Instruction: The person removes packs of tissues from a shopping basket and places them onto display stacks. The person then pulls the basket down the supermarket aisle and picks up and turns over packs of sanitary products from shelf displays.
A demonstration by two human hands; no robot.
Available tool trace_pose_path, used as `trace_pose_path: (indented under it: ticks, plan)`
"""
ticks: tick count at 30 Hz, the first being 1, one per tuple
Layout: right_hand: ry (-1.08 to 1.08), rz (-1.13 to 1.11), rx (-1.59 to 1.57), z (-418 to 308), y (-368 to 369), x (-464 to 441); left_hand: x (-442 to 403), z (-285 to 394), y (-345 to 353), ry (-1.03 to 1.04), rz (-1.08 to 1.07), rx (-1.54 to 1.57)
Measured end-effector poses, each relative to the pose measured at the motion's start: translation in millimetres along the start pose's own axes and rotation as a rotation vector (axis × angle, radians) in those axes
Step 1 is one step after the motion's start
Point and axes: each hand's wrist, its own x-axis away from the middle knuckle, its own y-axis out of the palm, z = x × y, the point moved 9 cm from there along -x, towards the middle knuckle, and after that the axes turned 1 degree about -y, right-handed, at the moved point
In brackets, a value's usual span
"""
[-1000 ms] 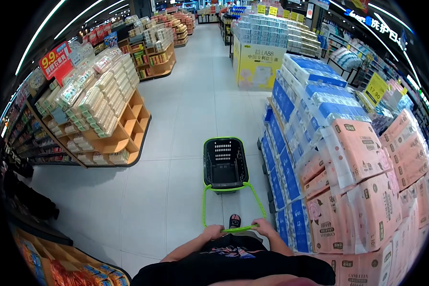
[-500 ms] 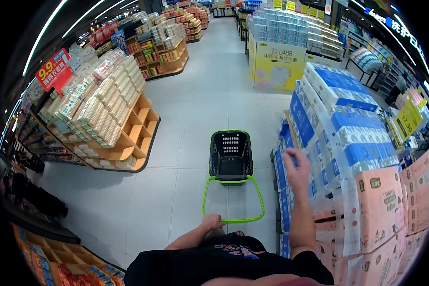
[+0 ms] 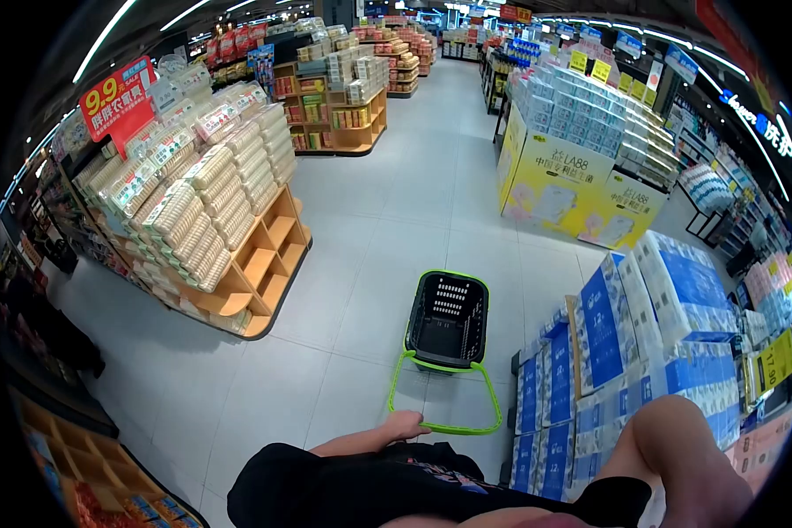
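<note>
The pale tiled floor (image 3: 370,255) takes up the middle of the frame and runs as an aisle toward the top centre. On the left side of the frame is a wooden shelf (image 3: 277,233), piled high with wrapped packs (image 3: 194,220) in leaning stacks; its low compartments face the aisle. At the right, a tall stack of blue and white packs (image 3: 607,326) rises beside the aisle, with some pink packs (image 3: 761,444) at the lower right edge. Behind that stack, toward the upper right, a yellow and white display box (image 3: 554,185) carries rows of light packs (image 3: 572,106). Another wooden shelf (image 3: 361,123) is at the upper centre-left, and part of a third (image 3: 88,458) fills the lower left corner.

The black basket (image 3: 449,321) is on the floor just below the centre of the frame, between the left shelf and the blue and white stack, touching neither. It has a green rim, and no goods show inside it. The right arm (image 3: 669,431) is bent at the lower right, in front of the stack; its hand is out of view, so its grip cannot be told. A red sign (image 3: 114,97) reading 9.9 stands over the packs at the upper left. The green handle (image 3: 453,430) extends from the basket toward the person. The left hand (image 3: 405,425) has its grip closed around the handle's near left corner.
</note>
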Motion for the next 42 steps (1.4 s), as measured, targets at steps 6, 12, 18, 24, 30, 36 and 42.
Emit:
trace_pose_path:
  ticks: [6,12,18,24,30,36,42]
  plan:
    - [-0.037,0.110,-0.053,11.6,5.2,36.5,-40.3,-12.1,-27.1,0.013,-0.031,-0.051]
    - [-0.242,-0.010,-0.078,45.8,7.2,80.6,-72.3,-26.0,-9.1,0.006,-0.140,-0.016]
    - [-0.082,-0.078,-0.415,87.2,-7.9,132.3,-111.3,-28.4,0.5,0.019,-0.161,0.073]
    - [-0.017,-0.135,-0.424,122.3,-31.3,188.2,-148.2,-15.7,-29.7,-0.059,-0.062,0.091]
    - [0.040,-0.174,-0.420,150.4,-42.7,232.9,-168.4,4.4,-59.9,-0.135,-0.022,0.063]
    - [0.042,-0.171,-0.406,162.1,-37.9,267.9,-210.3,-34.7,-33.5,-0.118,0.120,-0.050]
    - [0.030,-0.179,-0.407,166.7,0.4,301.7,-207.2,-26.3,-64.3,-0.219,-0.082,0.083]
